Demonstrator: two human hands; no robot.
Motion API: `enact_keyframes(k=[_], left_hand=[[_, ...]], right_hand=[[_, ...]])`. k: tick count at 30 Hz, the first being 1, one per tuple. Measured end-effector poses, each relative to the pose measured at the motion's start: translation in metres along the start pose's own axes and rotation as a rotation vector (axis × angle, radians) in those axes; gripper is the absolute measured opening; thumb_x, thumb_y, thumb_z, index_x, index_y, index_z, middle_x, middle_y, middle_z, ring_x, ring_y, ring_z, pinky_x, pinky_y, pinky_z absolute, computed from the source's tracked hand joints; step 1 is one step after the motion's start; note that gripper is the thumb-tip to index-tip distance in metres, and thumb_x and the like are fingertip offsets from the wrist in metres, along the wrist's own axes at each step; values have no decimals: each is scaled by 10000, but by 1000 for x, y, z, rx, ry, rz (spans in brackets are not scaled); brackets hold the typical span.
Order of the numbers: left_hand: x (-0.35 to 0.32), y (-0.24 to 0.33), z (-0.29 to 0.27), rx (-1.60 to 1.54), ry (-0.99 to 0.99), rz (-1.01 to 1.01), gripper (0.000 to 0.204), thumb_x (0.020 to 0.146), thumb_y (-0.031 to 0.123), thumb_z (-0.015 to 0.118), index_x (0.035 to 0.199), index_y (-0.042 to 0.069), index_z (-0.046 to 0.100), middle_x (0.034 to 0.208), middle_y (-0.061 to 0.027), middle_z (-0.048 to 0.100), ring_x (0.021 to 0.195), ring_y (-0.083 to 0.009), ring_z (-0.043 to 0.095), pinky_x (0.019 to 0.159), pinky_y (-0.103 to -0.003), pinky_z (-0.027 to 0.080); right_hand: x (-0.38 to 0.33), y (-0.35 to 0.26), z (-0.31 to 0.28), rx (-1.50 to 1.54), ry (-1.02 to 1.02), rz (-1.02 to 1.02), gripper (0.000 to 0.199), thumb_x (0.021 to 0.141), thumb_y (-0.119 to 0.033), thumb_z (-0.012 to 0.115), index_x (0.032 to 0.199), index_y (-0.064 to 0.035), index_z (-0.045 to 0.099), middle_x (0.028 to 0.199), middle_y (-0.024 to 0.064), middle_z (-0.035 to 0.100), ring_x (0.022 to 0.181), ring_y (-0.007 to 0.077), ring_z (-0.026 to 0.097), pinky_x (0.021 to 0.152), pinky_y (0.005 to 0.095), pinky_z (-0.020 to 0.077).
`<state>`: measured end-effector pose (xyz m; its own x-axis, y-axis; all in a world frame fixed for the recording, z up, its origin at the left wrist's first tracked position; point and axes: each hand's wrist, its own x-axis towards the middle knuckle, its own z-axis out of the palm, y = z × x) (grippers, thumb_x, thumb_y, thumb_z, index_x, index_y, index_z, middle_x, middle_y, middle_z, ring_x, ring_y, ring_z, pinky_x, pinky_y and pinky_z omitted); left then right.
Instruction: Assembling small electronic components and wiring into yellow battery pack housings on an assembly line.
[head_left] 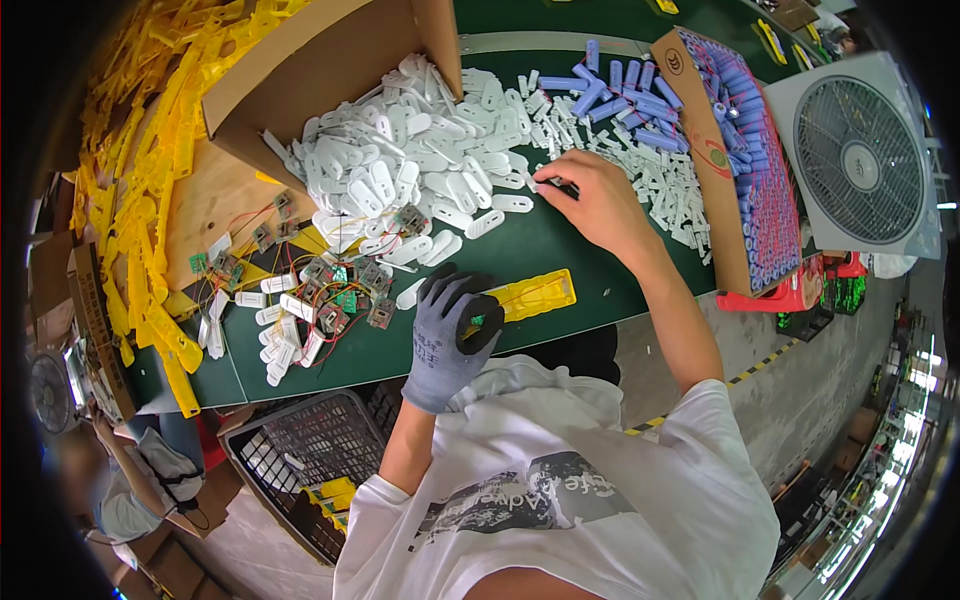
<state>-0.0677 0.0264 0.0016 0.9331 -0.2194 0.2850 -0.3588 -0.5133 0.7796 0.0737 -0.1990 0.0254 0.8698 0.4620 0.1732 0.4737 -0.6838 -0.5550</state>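
Fingers (545,187) of the bare right hand (590,200) are pinched on a small white piece (533,185), far from the yellow housing (525,295) clamped lengthwise left-right by the gloved left hand (450,335).

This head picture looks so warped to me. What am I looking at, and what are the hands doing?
It comes from a wide camera worn on a person's head, looking down, so straight edges bend. The left hand, in a grey glove, grips a yellow plastic housing on the green table. The bare right hand pinches a small white piece from the scattered white plastic parts. Nearby lie small circuit boards with wires, and a box of blue cylinder cells. A fan stands at right.
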Motion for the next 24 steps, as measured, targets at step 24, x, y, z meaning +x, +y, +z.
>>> enact_keyframes(k=[24], left_hand=[[2, -1, -2, 29, 8, -44, 253, 669, 43, 726, 896, 98, 628, 1099, -118, 644, 1045, -356, 581, 988, -478, 412]], right_hand=[[-99, -18, 9, 796, 117, 339, 128, 804, -6, 763, 910, 18, 696, 834, 61, 720, 734, 78, 673, 636, 194, 522]])
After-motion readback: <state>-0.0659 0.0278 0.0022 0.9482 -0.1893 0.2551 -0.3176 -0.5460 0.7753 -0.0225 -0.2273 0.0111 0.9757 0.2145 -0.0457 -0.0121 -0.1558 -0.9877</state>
